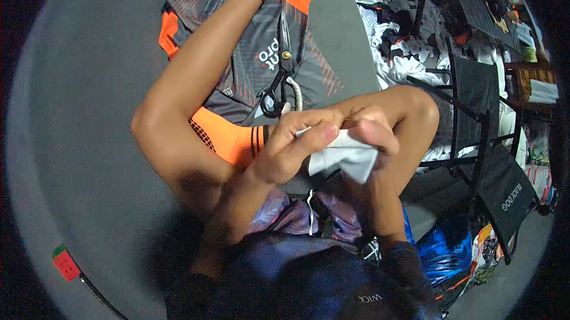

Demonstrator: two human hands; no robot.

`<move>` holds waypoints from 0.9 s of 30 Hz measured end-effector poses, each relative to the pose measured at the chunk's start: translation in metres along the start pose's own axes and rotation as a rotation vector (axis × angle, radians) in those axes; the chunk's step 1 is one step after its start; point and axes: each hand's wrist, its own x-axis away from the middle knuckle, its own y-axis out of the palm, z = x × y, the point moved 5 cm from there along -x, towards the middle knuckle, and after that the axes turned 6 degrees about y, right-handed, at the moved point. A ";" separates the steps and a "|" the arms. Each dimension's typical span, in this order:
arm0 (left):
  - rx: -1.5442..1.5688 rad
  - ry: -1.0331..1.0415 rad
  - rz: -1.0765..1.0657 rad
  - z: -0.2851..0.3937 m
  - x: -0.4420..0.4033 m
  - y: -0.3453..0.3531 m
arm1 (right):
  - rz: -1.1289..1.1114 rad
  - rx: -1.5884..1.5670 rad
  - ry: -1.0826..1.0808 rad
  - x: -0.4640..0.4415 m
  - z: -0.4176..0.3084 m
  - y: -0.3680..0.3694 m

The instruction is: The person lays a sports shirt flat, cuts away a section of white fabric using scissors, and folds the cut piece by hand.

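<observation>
A small piece of white cloth (347, 157) is stretched between my two hands over my lap, partly blurred. My left hand (288, 145) pinches its left edge, thumb on top. On the other side my right hand (378, 133) is closed on the cloth, its fingers smeared a little by motion. Just beyond the hands lie large scissors (286, 56) with black handles, blades pointing away. Beside their handles is a white curved strip (295, 91) whose kind I cannot make out. Both rest on a dark grey jersey (249, 41) with orange parts and white lettering.
My crossed legs, in orange socks (228, 139), frame the jersey on a grey floor (89, 94). To the right are black folding chairs (475, 88) and piles of white and dark fabric (409, 41). A blue shiny bag (445, 252) lies lower right.
</observation>
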 end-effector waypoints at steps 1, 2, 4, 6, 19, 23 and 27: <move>0.183 0.043 0.046 0.004 -0.003 0.009 | 0.001 0.002 0.001 0.005 -0.001 0.008; 0.367 0.088 0.093 0.009 -0.006 0.018 | 0.113 -0.074 -0.048 0.011 -0.006 0.011; 0.552 0.111 0.171 0.023 -0.009 0.027 | 0.226 -0.146 -0.098 0.020 -0.011 0.022; 0.553 0.095 0.191 0.029 -0.010 0.031 | 0.465 -0.360 -0.103 0.025 -0.007 0.021; 0.768 0.567 0.478 0.065 -0.022 0.037 | 0.123 -0.615 -0.324 -0.001 -0.021 0.058; 0.743 0.614 0.341 0.070 -0.025 0.029 | 0.159 -0.546 -0.388 -0.004 -0.029 0.065; 0.689 0.499 0.256 0.062 -0.018 0.010 | 0.213 -0.316 -0.276 -0.010 -0.022 0.047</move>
